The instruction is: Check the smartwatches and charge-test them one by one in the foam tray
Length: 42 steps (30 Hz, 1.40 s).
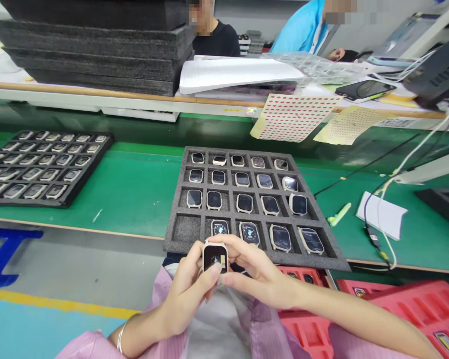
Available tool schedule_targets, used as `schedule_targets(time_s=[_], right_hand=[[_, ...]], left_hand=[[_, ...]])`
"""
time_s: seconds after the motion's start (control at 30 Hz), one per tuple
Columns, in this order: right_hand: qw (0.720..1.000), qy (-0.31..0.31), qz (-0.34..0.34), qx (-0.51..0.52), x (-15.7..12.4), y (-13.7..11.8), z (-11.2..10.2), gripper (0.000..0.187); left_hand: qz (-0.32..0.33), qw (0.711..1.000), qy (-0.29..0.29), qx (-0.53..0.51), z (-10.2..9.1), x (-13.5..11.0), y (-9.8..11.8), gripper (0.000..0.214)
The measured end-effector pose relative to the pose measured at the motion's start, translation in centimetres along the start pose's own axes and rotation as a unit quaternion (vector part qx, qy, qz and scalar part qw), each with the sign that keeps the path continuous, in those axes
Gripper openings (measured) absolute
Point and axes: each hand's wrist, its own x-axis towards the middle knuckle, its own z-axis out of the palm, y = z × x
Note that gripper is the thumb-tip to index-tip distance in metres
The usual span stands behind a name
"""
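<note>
A smartwatch case (211, 253) with a pale frame, a dark lit screen and a small yellowish sticker is held up between both hands, just in front of the foam tray. My left hand (185, 291) grips its left side, thumb lying on the screen. Fingers of my right hand (260, 274) close around its top and right edge. Behind them lies a dark grey foam tray (252, 158) with rows of similar watch cases in square pockets. The front-left pocket (186, 230) holds no watch. Two front watches near my hands show lit dials.
Another black tray of watch cases (69, 197) lies on the green bench at left. Red trays (407, 299) sit low at right. Cables (387, 199), white paper (381, 214) and a light-green tool (339, 214) lie right. Foam stacks (97, 55) fill the shelf; two people are beyond.
</note>
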Motion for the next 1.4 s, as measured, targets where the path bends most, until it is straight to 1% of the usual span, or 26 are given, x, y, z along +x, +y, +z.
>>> schedule_targets(time_s=[0.1, 0.17, 0.27, 0.33, 0.4, 0.47, 0.53, 0.6, 0.7, 0.83, 0.93, 1.0, 1.07, 1.13, 1.17, 1.2, 1.27, 1.3, 1.33, 1.4], right_hand=[[1.000, 0.015, -0.006, 0.024, 0.0, 0.1, 0.0, 0.046], [0.998, 0.013, -0.001, 0.065, 0.0, 0.3, 0.0, 0.047], [0.989, -0.009, 0.013, 0.149, -0.1, 0.8, 0.1, 0.044], [0.983, -0.003, 0.026, 0.183, 0.0, 1.0, 0.3, 0.041], [0.978, 0.016, 0.038, 0.205, 0.1, 1.1, 0.4, 0.038], [0.972, 0.023, 0.044, 0.229, 0.2, 1.1, 0.5, 0.039], [0.969, 0.014, 0.045, 0.244, 0.3, 1.0, 0.3, 0.043], [0.970, -0.007, 0.050, 0.237, 0.2, 0.9, -0.1, 0.045], [0.977, -0.033, 0.056, 0.203, -0.1, 0.7, -0.6, 0.049], [0.989, -0.018, 0.035, 0.141, -0.2, 0.4, -0.8, 0.066], [0.994, -0.024, 0.027, 0.103, -0.2, 0.2, -0.7, 0.066], [0.998, -0.029, 0.020, 0.043, -0.3, 0.0, -0.8, 0.067], [0.996, -0.005, 0.004, -0.088, -0.4, -0.5, -1.1, 0.064], [0.973, 0.024, -0.005, -0.231, -0.6, -1.2, -1.4, 0.055], [0.960, 0.031, -0.004, -0.280, -0.7, -1.6, -1.5, 0.050], [0.951, 0.032, 0.002, -0.308, -0.8, -2.0, -1.6, 0.046], [0.948, 0.022, 0.018, -0.318, -1.1, -2.9, -1.8, 0.039], [0.949, 0.022, 0.018, -0.313, -1.4, -3.3, -2.0, 0.039], [0.951, 0.029, 0.011, -0.307, -1.6, -3.7, -2.4, 0.039], [0.950, 0.065, -0.019, -0.304, -2.4, -4.3, -3.9, 0.038]], left_hand=[[-0.009, 1.000, 0.003, -0.024, 0.2, 0.0, -0.1, 0.020], [-0.013, 0.999, -0.002, -0.046, 0.2, 0.1, -0.1, 0.024], [-0.006, 0.996, -0.031, -0.084, 0.1, 0.1, -0.2, 0.027], [-0.003, 0.994, -0.046, -0.097, 0.0, 0.1, -0.3, 0.030], [0.002, 0.994, -0.047, -0.094, 0.0, 0.1, -0.4, 0.032], [0.015, 0.995, -0.050, -0.087, 0.0, 0.1, -0.5, 0.033], [0.028, 0.995, -0.055, -0.077, 0.2, 0.1, -0.5, 0.034], [0.037, 0.997, -0.051, -0.054, 0.3, 0.1, -0.3, 0.032], [0.040, 0.999, -0.026, -0.006, 0.3, 0.1, -0.3, 0.026], [0.038, 0.998, -0.001, 0.043, 0.2, 0.0, -1.0, 0.026], [0.043, 0.997, 0.014, 0.062, 0.3, 0.0, -1.2, 0.026], [0.026, 0.998, 0.006, 0.064, 0.4, 0.1, -1.1, 0.027], [0.001, 0.998, 0.001, 0.055, 0.5, 0.3, -0.9, 0.026], [-0.013, 0.999, -0.010, 0.034, 0.4, 0.6, -0.9, 0.028], [-0.016, 0.999, -0.029, 0.021, 0.3, 0.7, -0.9, 0.032], [-0.019, 0.998, -0.054, 0.008, 0.3, 0.8, -0.9, 0.038], [-0.022, 0.995, -0.102, -0.008, 0.3, 0.9, -0.8, 0.048], [-0.025, 0.993, -0.114, -0.005, 0.4, 1.0, -0.7, 0.048], [-0.027, 0.993, -0.115, 0.007, 0.5, 1.0, -0.6, 0.042], [-0.026, 0.993, -0.104, 0.040, 0.8, 0.9, -0.6, 0.028]])
